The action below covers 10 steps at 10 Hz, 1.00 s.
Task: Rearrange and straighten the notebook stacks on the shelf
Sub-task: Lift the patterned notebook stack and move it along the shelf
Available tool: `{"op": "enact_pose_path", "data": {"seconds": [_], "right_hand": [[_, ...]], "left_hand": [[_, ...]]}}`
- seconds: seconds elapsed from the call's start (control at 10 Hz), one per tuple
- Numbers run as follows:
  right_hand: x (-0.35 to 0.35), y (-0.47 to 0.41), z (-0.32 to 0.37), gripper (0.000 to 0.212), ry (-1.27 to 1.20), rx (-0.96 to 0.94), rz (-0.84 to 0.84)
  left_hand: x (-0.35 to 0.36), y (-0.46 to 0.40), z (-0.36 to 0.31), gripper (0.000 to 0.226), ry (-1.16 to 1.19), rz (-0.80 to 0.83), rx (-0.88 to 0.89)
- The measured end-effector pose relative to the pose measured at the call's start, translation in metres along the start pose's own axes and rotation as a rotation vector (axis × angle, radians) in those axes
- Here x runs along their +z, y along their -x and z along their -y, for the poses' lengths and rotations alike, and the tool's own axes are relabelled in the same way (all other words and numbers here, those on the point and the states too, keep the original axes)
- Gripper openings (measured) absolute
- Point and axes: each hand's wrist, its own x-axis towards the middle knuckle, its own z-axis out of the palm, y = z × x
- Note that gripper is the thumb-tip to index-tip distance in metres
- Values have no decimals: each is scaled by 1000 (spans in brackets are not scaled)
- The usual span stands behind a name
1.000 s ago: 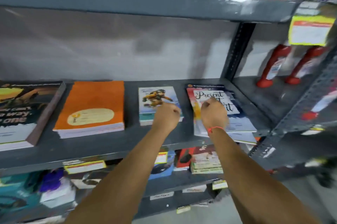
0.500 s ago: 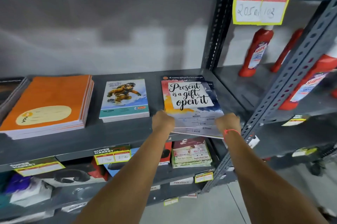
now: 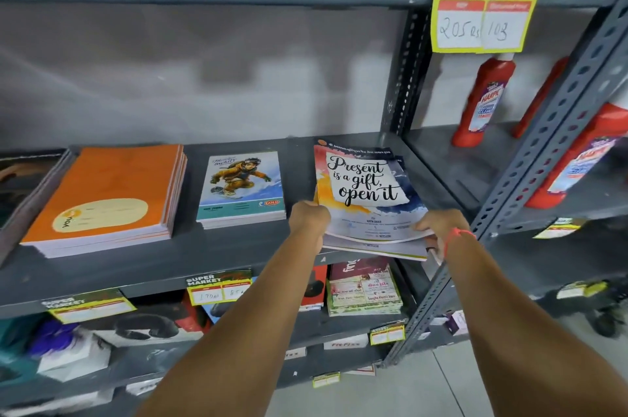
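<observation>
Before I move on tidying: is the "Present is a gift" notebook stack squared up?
No: "Present is a gift" notebook stack fanned, lower covers poke out.

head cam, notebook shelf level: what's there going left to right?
Dark-cover stack at the frame edge → orange notebook stack → snowboarder-cover stack → "Present is a gift" stack, gripped by the left hand and right hand → red cleaner bottles in the next bay.
</observation>
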Motion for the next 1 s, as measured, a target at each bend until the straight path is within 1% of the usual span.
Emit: {"op": "enact_pose_path", "data": {"seconds": [0.1,0.2,0.3,0.4,0.5,0.6,0.7,0.8,0.9,1.0], "right_hand": [[-5,4,7,14,-70,-9,15],[-2,12,17,22,-178,-43,53],[16,26,39,24,-285,-110,113],[42,55,68,26,-262,-196,139],[82,97,100,28,-290,-300,226],[132,143,126,33,-326,-369,304],[205,199,144,33,-342,-414,380],[283,258,155,27,-332,-437,482],[347,301,159,21,-298,-451,554],[407,334,156,17,-198,-436,582]], "left_hand": [[-6,4,-6,34,-4,-9,42],[-21,3,-14,30,0,-40,39],[-51,7,-21,18,13,-86,77],[-93,8,-26,28,-21,-199,202],[-156,11,-35,37,-38,-303,277],[-227,9,-40,40,-40,-408,332],[-319,10,-35,40,-24,-488,339],[-417,13,-18,38,2,-552,330],[-486,10,-1,20,87,-656,276],[-552,2,15,32,156,-663,168]]}}
